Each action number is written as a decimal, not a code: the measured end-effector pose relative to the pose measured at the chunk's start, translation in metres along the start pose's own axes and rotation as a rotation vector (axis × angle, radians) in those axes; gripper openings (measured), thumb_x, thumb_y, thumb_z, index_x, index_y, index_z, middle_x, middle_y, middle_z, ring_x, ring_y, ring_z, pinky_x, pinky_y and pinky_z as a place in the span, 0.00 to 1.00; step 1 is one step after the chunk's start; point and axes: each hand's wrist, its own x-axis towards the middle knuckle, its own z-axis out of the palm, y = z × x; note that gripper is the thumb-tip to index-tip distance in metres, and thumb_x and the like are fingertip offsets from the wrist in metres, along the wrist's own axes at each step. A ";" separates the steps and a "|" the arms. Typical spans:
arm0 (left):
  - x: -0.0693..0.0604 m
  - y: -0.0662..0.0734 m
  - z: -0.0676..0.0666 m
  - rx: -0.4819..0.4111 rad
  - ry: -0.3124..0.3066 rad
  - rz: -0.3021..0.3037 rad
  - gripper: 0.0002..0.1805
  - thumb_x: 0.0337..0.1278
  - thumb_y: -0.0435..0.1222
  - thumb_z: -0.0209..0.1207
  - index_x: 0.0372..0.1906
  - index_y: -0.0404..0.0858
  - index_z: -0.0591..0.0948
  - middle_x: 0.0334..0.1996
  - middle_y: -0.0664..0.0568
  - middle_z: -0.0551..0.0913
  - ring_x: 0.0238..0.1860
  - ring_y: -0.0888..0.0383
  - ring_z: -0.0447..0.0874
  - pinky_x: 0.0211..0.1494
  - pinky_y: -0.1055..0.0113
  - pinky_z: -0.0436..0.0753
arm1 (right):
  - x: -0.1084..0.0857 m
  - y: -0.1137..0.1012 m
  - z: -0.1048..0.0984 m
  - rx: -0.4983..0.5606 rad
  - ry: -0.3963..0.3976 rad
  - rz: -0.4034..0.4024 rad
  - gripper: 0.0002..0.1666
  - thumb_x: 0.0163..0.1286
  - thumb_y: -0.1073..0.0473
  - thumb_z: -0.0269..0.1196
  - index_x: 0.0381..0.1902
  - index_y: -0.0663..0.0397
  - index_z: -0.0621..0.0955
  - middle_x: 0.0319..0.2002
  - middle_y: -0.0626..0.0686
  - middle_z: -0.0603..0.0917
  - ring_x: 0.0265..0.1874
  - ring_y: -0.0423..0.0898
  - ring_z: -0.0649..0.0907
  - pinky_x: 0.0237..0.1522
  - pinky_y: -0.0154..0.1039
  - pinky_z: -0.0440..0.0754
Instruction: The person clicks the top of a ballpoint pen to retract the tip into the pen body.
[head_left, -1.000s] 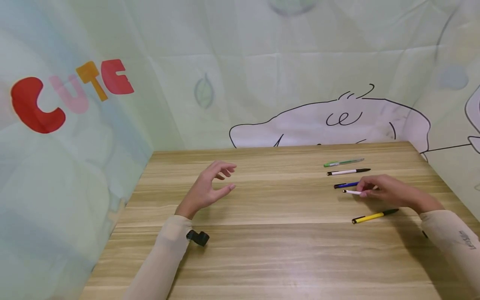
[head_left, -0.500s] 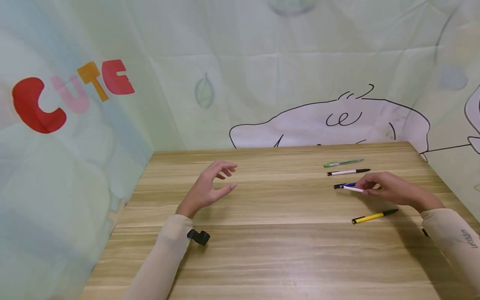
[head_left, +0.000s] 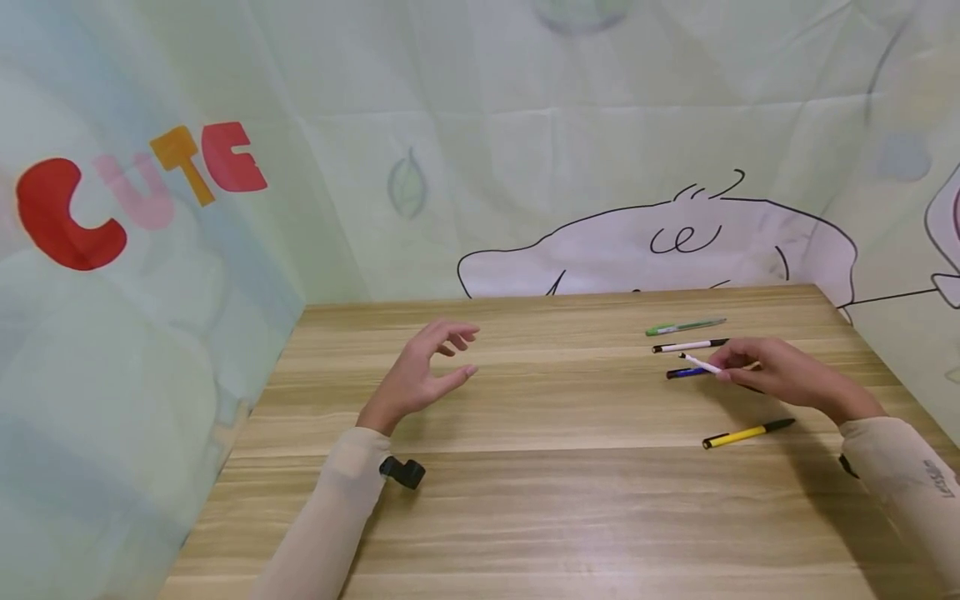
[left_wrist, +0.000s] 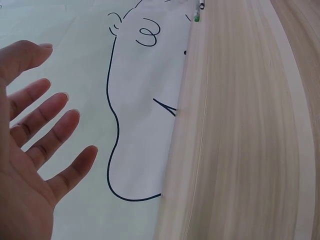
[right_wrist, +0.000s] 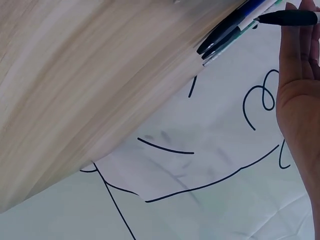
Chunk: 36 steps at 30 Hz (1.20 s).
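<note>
In the head view the right hand [head_left: 783,373] pinches a white pen [head_left: 701,363] over the table, its black end raised to the left. Under and beside it lies a blue pen [head_left: 684,373], partly covered by the hand. The held pen's black tip part [right_wrist: 287,18] shows beside the right hand [right_wrist: 299,95] in the right wrist view. At the left, the left hand [head_left: 417,371] hovers over the wood with fingers spread and relaxed, holding nothing; the left wrist view shows its palm [left_wrist: 27,175].
Behind the blue pen lie a white pen with black ends [head_left: 688,346] and a green pen [head_left: 686,327]. A yellow pen [head_left: 742,434] lies nearer on the wooden table [head_left: 540,517]. A printed curtain [head_left: 480,150] hangs behind the table's back edge.
The right hand has moved slightly back with the white pen, whose left end has swung up and back across the blue pen. The left hand has barely moved.
</note>
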 end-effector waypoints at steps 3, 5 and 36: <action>0.002 0.000 0.001 0.000 -0.001 0.008 0.27 0.59 0.35 0.70 0.64 0.44 0.78 0.53 0.52 0.81 0.51 0.52 0.80 0.52 0.50 0.85 | 0.002 -0.003 0.000 0.006 0.030 -0.004 0.05 0.69 0.66 0.67 0.42 0.53 0.84 0.34 0.48 0.86 0.34 0.36 0.81 0.37 0.31 0.81; 0.004 0.000 0.002 0.009 -0.003 0.012 0.28 0.59 0.36 0.70 0.64 0.45 0.77 0.53 0.53 0.81 0.51 0.53 0.80 0.52 0.51 0.85 | 0.003 -0.006 0.000 0.013 0.035 0.019 0.04 0.71 0.64 0.66 0.42 0.52 0.84 0.35 0.49 0.86 0.35 0.36 0.80 0.38 0.31 0.79; 0.041 0.014 0.029 -0.024 -0.013 0.017 0.32 0.57 0.39 0.72 0.66 0.47 0.75 0.53 0.49 0.80 0.51 0.56 0.79 0.53 0.49 0.85 | 0.027 -0.044 0.008 0.272 0.133 0.210 0.16 0.73 0.53 0.66 0.50 0.59 0.80 0.46 0.64 0.85 0.40 0.43 0.85 0.39 0.44 0.89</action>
